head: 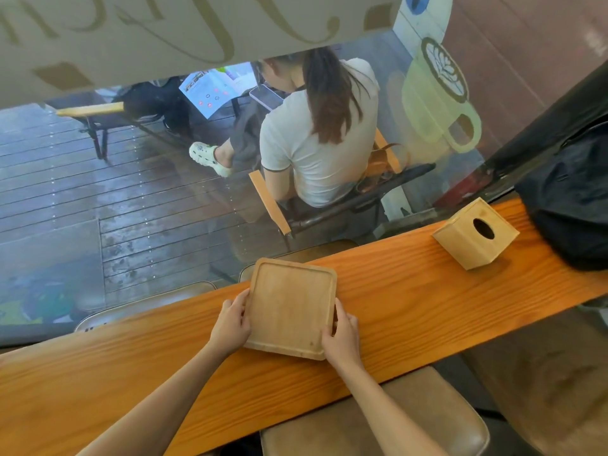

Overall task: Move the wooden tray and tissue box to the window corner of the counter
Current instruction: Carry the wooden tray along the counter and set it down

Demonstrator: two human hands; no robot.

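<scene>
A square wooden tray (291, 306) with a raised rim lies on the orange wooden counter (411, 291), its far edge at the window. My left hand (232, 324) grips its left edge and my right hand (340, 337) grips its near right corner. A wooden cube tissue box (475, 233) with an oval hole on top stands further right on the counter, close to the glass.
A black bag (572, 199) rests on the counter's right end beside the tissue box. A brown stool seat (375, 422) sits below me. Behind the window glass a person (316, 133) sits on a chair on a wet wooden deck.
</scene>
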